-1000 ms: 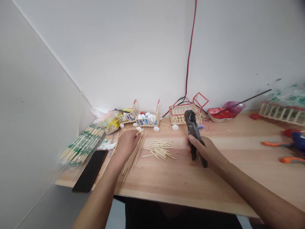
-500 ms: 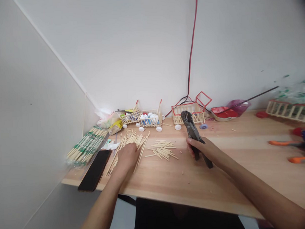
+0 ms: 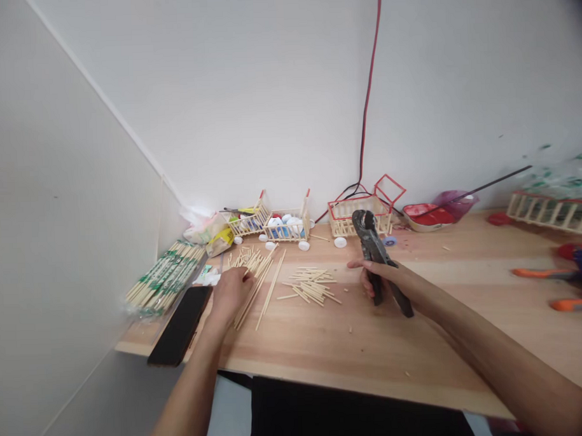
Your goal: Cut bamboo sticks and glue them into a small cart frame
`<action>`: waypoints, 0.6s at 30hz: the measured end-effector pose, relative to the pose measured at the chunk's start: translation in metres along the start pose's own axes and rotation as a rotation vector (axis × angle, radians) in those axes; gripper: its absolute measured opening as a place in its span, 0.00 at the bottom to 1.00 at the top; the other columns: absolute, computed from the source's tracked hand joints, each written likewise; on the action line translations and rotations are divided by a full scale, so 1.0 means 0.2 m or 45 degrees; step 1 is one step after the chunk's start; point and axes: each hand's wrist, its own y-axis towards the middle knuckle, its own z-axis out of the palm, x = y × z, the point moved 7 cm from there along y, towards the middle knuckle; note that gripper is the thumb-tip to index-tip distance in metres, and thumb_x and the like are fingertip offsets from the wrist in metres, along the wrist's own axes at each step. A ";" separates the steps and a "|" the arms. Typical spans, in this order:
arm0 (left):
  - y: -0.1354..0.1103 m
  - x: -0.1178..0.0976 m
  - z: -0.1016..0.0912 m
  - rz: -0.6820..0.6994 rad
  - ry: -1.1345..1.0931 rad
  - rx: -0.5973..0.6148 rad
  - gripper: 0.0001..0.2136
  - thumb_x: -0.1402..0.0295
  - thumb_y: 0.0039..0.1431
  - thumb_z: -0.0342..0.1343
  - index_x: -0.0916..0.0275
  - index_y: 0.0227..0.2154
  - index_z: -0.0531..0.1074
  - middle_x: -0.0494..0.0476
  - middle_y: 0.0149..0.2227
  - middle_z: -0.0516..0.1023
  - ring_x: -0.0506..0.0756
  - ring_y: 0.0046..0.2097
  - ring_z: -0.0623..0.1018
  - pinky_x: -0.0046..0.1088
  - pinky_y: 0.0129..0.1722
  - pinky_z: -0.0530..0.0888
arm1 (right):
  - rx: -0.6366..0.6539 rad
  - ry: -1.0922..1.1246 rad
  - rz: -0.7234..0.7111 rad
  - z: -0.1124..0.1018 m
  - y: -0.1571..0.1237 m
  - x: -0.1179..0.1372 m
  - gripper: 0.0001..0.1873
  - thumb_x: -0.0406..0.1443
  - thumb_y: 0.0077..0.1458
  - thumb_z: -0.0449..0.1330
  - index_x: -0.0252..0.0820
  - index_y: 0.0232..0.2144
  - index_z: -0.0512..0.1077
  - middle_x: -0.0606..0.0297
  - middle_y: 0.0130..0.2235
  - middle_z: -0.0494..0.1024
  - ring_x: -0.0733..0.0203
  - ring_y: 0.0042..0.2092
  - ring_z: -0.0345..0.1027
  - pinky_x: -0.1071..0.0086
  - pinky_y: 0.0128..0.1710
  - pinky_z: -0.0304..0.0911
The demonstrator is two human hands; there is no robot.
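Note:
My left hand (image 3: 231,295) is curled on the left edge of a pile of long thin wooden sticks (image 3: 256,283). Its fingers are closed on sticks there, though the fingertips are partly hidden. My right hand (image 3: 386,281) grips a pair of dark metal pliers (image 3: 368,237) by the handles, jaws pointing up and away from me. Nothing shows between the jaws. Between my hands lies a heap of shorter cut sticks (image 3: 313,284). Two long sticks (image 3: 273,288) lie apart, just right of the long pile.
A black phone (image 3: 180,327) and bagged sticks (image 3: 166,276) lie at the left. Along the wall stand small stick carts (image 3: 286,229), a red-rimmed cart (image 3: 339,224) and a bowl of red paint (image 3: 427,219). Orange-handled tools (image 3: 544,273) lie at the right.
My left hand has shifted slightly left and up along the pile, and the long sticks beside it have moved. My right hand and the pliers have drifted a little to the right.

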 end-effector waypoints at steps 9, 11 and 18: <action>0.01 -0.28 0.02 0.034 -1.329 0.408 0.16 0.56 0.44 0.64 0.64 0.23 0.67 0.42 0.16 0.56 0.43 0.18 0.54 0.22 0.19 0.49 | -0.107 0.092 -0.057 0.03 -0.01 0.02 0.20 0.49 0.53 0.60 0.38 0.37 0.68 0.70 0.22 0.65 0.65 0.25 0.62 0.69 0.25 0.59; -0.01 -0.41 0.08 -0.010 -1.514 0.569 0.19 0.56 0.38 0.68 0.65 0.24 0.68 0.41 0.16 0.57 0.42 0.18 0.53 0.21 0.18 0.46 | -0.100 0.079 -0.127 0.06 -0.02 0.05 0.20 0.49 0.53 0.60 0.38 0.37 0.68 0.70 0.23 0.65 0.65 0.26 0.62 0.69 0.26 0.60; -0.04 -0.82 0.28 0.015 -1.679 0.840 0.20 0.58 0.35 0.70 0.67 0.25 0.71 0.44 0.17 0.63 0.40 0.16 0.54 0.21 0.17 0.43 | -0.213 0.007 -0.232 0.02 -0.04 0.14 0.20 0.50 0.52 0.61 0.38 0.35 0.69 0.69 0.23 0.66 0.63 0.26 0.62 0.68 0.25 0.61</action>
